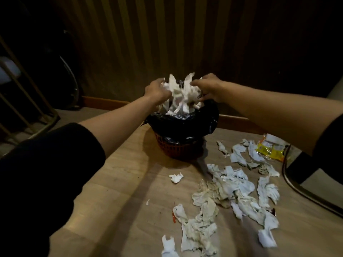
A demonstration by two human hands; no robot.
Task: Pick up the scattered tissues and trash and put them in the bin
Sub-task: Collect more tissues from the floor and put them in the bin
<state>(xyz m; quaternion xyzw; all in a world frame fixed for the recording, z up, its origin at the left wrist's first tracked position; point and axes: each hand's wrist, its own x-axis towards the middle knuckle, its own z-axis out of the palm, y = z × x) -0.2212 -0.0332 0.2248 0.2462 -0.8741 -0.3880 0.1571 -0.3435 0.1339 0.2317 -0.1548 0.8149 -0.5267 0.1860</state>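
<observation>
Both hands are up over the bin, holding one big bunch of white tissues between them. The left hand grips the left side of the bunch and the right hand grips the right side. The fingers of both hands are curled and pressed into the soft paper, so the bunch is squeezed from two sides. It sits right above the mouth of the black bin bag, and its bottom ends already hang down inside.

The bin is a small red basket on the floor, close to the far edge by the wall.

Tissues are very light, soft and floppy. They squash easily and do not break, but small bits can slip out and flutter away. I think it is best to scoop them in a loose handful from the sides and underneath, with many fingers, not just two.

Lots more is left to pick up. A big heap of crumpled tissues lies on the floor to the right of the bin and nearer the person. One small tissue ball lies alone in front of the bin. A yellow wrapper lies near the right edge, beside a chair leg. All of that is well apart from the hands.
</observation>
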